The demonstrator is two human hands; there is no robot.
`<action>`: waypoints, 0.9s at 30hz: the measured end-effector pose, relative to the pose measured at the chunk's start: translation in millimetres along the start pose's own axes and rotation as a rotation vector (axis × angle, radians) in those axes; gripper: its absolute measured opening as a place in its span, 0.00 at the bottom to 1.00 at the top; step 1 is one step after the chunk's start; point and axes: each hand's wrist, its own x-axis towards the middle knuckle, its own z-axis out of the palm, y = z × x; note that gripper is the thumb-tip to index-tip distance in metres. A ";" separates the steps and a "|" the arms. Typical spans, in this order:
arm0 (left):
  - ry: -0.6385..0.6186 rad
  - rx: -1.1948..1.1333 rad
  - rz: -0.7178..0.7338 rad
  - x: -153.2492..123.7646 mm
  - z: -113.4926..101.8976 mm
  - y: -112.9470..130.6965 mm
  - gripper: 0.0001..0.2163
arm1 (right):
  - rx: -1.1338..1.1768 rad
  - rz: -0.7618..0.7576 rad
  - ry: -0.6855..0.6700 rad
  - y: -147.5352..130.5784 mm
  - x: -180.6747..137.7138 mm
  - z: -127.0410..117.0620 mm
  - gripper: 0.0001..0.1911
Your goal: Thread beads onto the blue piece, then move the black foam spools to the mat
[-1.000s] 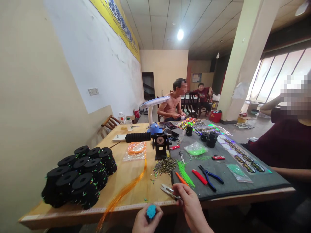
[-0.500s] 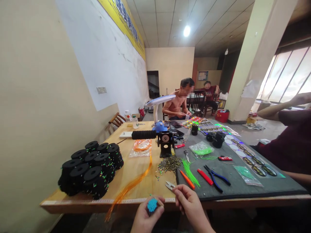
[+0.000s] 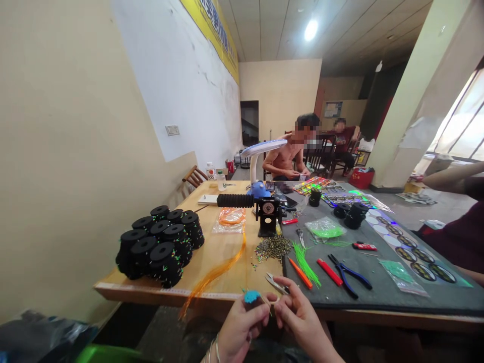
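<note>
Wooden work surface (image 3: 212, 252) fills 12 o'clock, with black spools (image 3: 161, 247) at 10 o'clock. Left hand (image 3: 240, 330) is closed and grips small blue tuft (image 3: 251, 296). Right hand (image 3: 300, 320) is nearly closed; its fingers (image 3: 289, 302) pinch something thin, too small to tell. Small snips (image 3: 277, 283) lie just beyond, at 12 o'clock.

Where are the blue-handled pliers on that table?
In the head view, the blue-handled pliers lie on the grey mat, just right of the red lighter and ahead and to the right of the person's right hand.
</note>
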 end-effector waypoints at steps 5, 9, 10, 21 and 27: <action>0.011 -0.034 -0.006 3.9 3.2 -1.6 0.15 | 0.071 0.043 -0.046 3.7 0.2 2.0 0.36; -0.006 -0.071 0.017 5.9 3.9 -4.6 0.13 | 0.073 0.100 -0.051 5.6 -0.2 2.3 0.35; -0.004 -0.064 0.028 6.2 3.5 -5.4 0.13 | 0.067 0.112 -0.042 5.9 -0.3 2.5 0.35; 0.122 0.057 0.036 6.8 2.4 -2.5 0.18 | -0.117 0.164 0.022 6.0 0.6 0.9 0.24; 0.163 0.026 -0.078 9.0 -4.6 -7.8 0.21 | -0.062 0.197 0.109 12.4 -5.6 2.3 0.28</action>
